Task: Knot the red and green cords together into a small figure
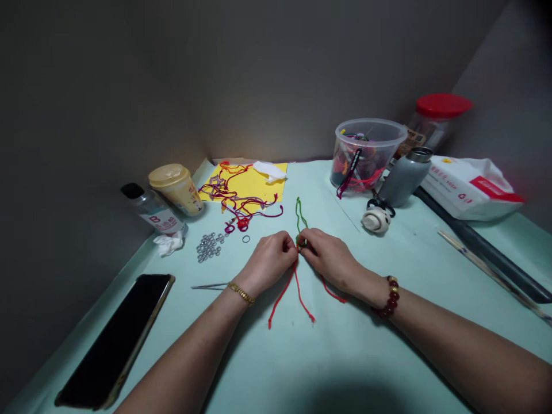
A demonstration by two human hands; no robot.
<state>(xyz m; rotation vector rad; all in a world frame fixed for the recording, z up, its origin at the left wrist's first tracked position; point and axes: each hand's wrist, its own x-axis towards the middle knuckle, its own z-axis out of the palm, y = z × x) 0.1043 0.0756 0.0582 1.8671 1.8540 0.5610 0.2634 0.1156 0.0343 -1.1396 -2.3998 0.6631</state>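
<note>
Red and green cord pinched between your hands at mid-desk, left hand and right hand both closed on it, fingertips nearly touching, green loop rising ahead, 3 red ends trailing toward you, tweezers just beside your left wrist, small metal rings beyond them

The left wrist wears a gold bracelet of flat, closely set links (it shines even in this dim light). The right wrist carries a strand of polished dark-red round beads with gold-toned beads among them. Both forearms are bare.
</note>
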